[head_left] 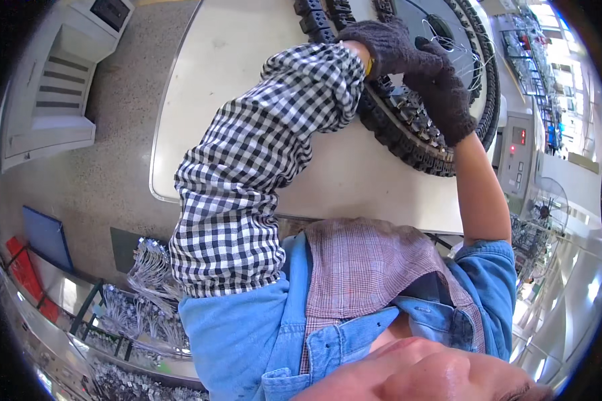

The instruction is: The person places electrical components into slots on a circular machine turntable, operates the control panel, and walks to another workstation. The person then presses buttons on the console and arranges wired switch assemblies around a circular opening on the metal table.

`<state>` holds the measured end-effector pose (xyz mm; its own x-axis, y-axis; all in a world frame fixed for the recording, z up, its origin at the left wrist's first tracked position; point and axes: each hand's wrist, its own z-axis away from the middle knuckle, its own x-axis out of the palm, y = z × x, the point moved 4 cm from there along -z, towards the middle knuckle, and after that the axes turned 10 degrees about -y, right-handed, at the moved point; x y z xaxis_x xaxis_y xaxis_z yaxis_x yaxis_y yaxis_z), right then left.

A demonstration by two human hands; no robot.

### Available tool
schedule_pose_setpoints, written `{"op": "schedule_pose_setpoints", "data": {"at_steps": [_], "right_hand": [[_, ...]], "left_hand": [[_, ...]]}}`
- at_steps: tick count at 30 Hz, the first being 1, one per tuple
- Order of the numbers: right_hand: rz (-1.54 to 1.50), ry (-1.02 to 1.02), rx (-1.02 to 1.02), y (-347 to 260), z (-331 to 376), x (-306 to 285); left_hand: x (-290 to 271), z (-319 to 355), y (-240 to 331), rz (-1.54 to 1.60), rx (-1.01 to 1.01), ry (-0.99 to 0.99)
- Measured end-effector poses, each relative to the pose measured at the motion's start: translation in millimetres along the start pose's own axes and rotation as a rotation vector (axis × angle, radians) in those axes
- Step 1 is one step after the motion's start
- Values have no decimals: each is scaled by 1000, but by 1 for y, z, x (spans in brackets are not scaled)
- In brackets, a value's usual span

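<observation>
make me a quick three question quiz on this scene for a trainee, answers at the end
1. True or false: the left hand and right hand are both bare.
2. The checked sleeve is worn on which side of the person? A. right B. left C. both
3. Fill in the colour: the curved track at the hands is made of ____ segments.

Key: 1. False, both wear dark gloves. 2. B. 3. Black.
</observation>
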<state>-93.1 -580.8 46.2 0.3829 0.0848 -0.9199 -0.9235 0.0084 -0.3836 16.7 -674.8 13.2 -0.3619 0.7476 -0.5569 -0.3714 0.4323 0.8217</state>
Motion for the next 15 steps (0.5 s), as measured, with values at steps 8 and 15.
{"op": "schedule_pose_setpoints", "data": {"at_steps": [8, 15], "right_hand": [[-714, 201, -141, 11, 10, 8], [-473, 153, -216, 12, 2, 16]], "left_hand": [[-23, 63, 32, 52, 251, 372], [7, 35, 7, 14, 280, 436]]}}
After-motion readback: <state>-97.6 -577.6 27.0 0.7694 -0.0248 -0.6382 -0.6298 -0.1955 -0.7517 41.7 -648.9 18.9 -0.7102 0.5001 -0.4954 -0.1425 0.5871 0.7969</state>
